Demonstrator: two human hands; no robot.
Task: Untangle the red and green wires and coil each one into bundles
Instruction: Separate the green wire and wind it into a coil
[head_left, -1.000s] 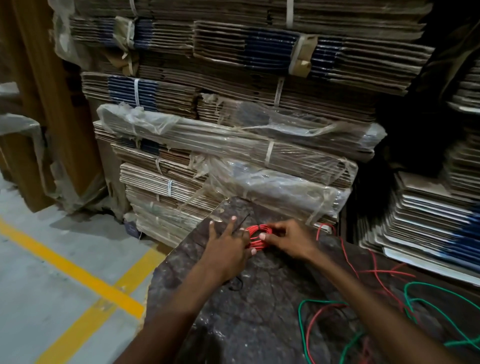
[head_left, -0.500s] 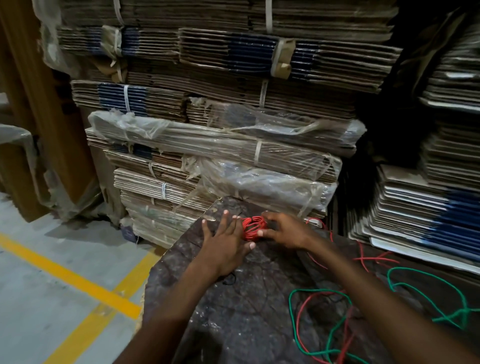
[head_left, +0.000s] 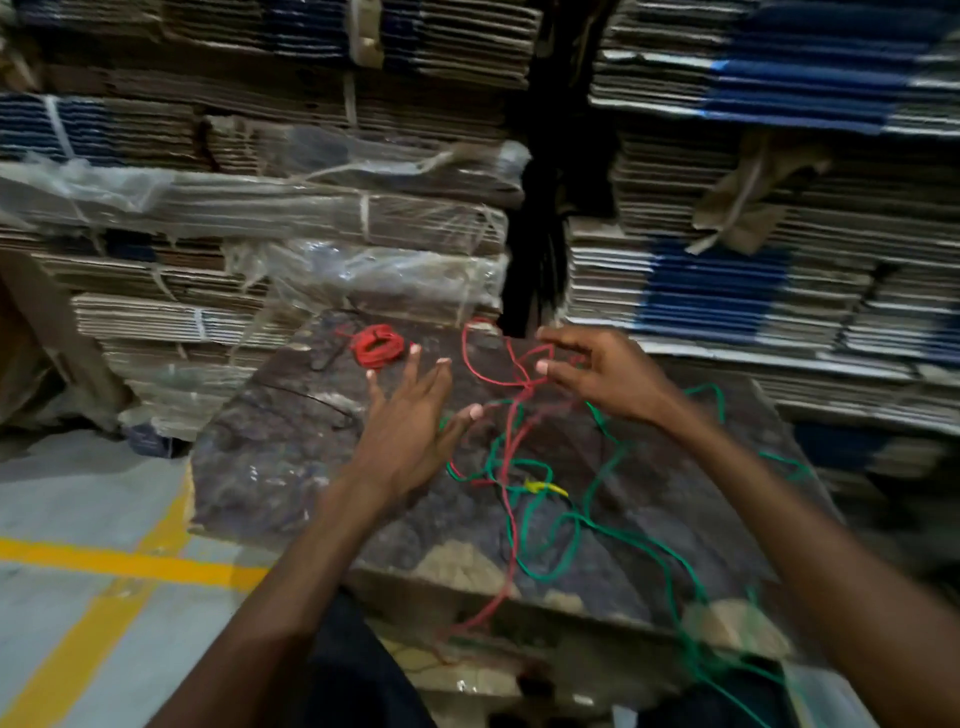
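I see a small tight coil of red wire (head_left: 377, 345) lying at the far edge of the dark mottled tabletop (head_left: 270, 457), apart from both hands. My left hand (head_left: 415, 415) hovers just in front of it, fingers spread and holding nothing. My right hand (head_left: 597, 374) reaches into loops of loose thin red wire (head_left: 511, 426), its thumb and fingers curled close to them; the blur hides whether they pinch a strand. The loose thin green wire (head_left: 571, 525) crosses the red near the middle of the tabletop and trails off the near edge. Both wires look light, springy and limp, likely to snag at crossings, so I would take the red near a free loop and draw it out slowly.
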